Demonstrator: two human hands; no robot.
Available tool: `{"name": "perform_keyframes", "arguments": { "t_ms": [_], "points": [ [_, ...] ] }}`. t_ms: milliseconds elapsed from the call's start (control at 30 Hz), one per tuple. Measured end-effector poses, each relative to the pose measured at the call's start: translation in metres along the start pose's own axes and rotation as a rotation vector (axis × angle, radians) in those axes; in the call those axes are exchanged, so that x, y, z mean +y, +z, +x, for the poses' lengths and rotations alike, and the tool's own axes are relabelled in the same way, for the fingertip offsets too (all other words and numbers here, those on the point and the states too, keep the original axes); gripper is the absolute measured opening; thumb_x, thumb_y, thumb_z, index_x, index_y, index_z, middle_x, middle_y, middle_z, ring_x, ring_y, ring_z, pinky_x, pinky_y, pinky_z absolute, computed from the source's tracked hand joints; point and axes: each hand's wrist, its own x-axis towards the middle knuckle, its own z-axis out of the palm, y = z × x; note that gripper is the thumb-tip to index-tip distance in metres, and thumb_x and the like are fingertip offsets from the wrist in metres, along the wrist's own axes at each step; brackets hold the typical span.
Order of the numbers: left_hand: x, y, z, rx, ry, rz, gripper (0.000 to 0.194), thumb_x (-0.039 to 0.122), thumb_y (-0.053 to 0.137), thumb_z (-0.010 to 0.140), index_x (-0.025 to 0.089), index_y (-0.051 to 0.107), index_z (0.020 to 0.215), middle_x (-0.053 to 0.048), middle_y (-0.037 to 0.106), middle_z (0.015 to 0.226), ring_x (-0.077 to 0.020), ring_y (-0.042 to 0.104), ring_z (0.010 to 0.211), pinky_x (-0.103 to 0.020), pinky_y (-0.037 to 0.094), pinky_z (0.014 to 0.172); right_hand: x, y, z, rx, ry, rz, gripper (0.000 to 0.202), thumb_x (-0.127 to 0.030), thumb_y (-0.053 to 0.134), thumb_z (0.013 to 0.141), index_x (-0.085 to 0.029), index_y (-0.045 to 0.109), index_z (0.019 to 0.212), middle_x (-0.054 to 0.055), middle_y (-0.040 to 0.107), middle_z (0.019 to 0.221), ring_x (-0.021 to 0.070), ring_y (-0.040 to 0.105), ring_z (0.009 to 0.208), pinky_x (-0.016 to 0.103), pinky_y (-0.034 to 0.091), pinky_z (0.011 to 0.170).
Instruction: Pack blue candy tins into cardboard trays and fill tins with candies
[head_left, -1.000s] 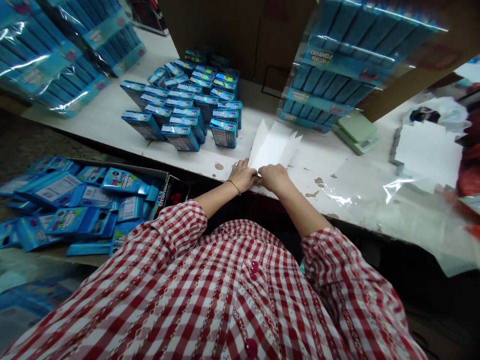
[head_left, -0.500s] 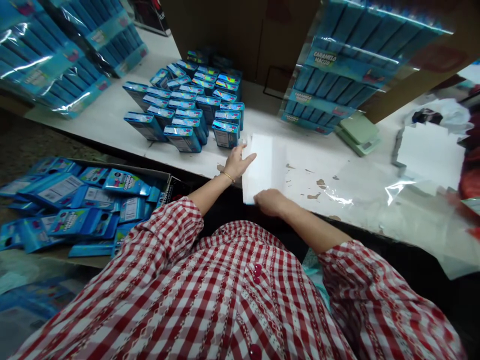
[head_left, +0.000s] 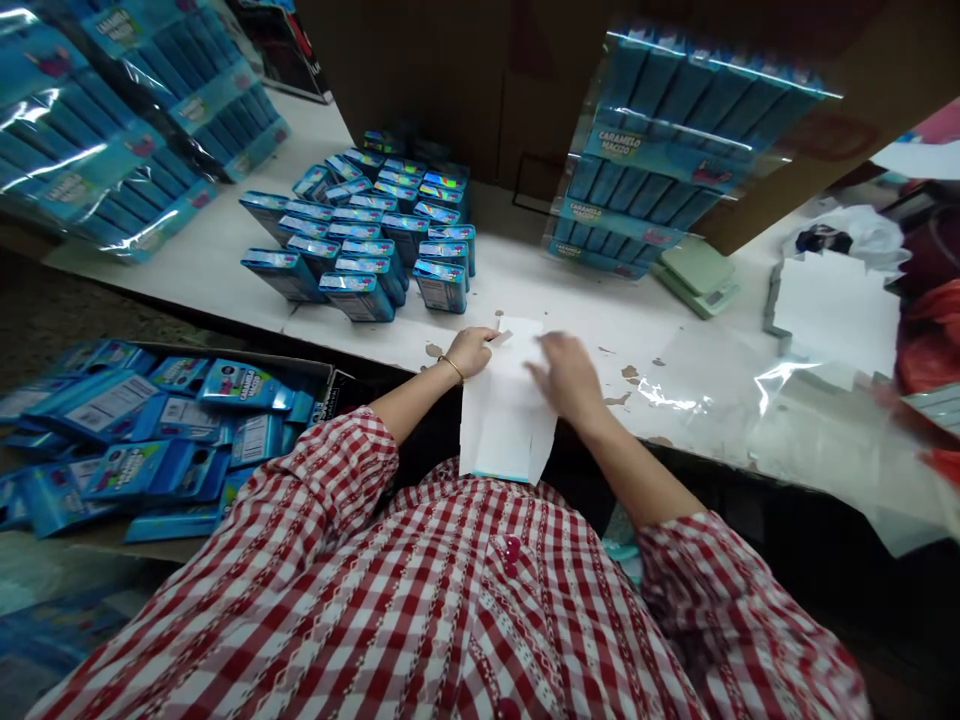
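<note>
A white card piece point(head_left: 504, 425) with a thin blue edge lies over the table's front edge, its near end close to my body. My left hand point(head_left: 471, 353) pinches its far left side, where a small flap sticks up. Over the card's right side is my right hand point(head_left: 570, 380), blurred by motion, its fingers bent toward the far end; whether they grip anything is unclear. Several small blue boxes point(head_left: 358, 297) stand upright in rows on the white table point(head_left: 517, 240), beyond my left hand.
A carton point(head_left: 334, 385) of blue packets is at the lower left. Wrapped blue packs point(head_left: 622, 205) stand at the back right, others point(head_left: 90, 150) at the far left. Near the right are a pale green scale point(head_left: 697, 275), a white cut card point(head_left: 836, 310) and clear plastic film.
The white card has come nearer my body and spread wider, with side flaps showing. My right hand has moved from its near edge up to its far right side.
</note>
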Motion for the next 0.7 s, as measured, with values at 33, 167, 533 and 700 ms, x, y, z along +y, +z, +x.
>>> {"name": "perform_keyframes", "arguments": {
  "t_ms": [33,167,533,700],
  "points": [
    [0.005,-0.002,0.000,-0.037,0.017,0.072,0.050,0.002,0.043,0.069,0.017,0.066,0.111,-0.003,0.068,0.112,-0.0178,0.059,0.106,-0.024,0.043,0.093,0.010,-0.004,0.015,0.031,0.122,-0.024,0.035,-0.039,0.052,0.082,-0.015,0.063,0.106,0.012,0.064,0.100,0.0233,0.056,0.094,0.035,0.045,0.080],
    [0.027,-0.009,0.006,-0.223,0.068,0.345,0.034,0.016,0.045,0.079,0.017,0.071,0.101,-0.010,0.070,0.104,-0.0222,0.062,0.101,-0.027,0.044,0.086,0.025,-0.001,0.048,-0.169,0.365,-0.039,0.027,-0.024,0.046,0.083,-0.016,0.067,0.098,0.009,0.067,0.094,0.0204,0.060,0.088,0.027,0.043,0.073],
    [0.028,-0.006,0.028,-0.155,-0.124,0.176,0.022,0.023,0.060,0.073,0.014,0.074,0.087,-0.008,0.072,0.089,-0.0205,0.064,0.091,-0.024,0.046,0.077,0.028,-0.001,0.058,-0.198,0.230,0.074,0.024,-0.023,0.056,0.079,-0.020,0.069,0.099,0.005,0.070,0.097,0.0187,0.061,0.093,0.027,0.044,0.080],
    [0.018,-0.004,0.027,-0.055,-0.177,-0.020,0.065,0.024,0.076,0.059,0.012,0.056,0.120,-0.006,0.069,0.092,-0.0181,0.064,0.085,-0.024,0.049,0.074,0.046,0.009,0.070,-0.165,0.288,0.225,0.061,-0.023,0.070,0.067,-0.015,0.054,0.125,0.008,0.066,0.105,0.0184,0.061,0.094,0.027,0.045,0.081]
  ]
}}
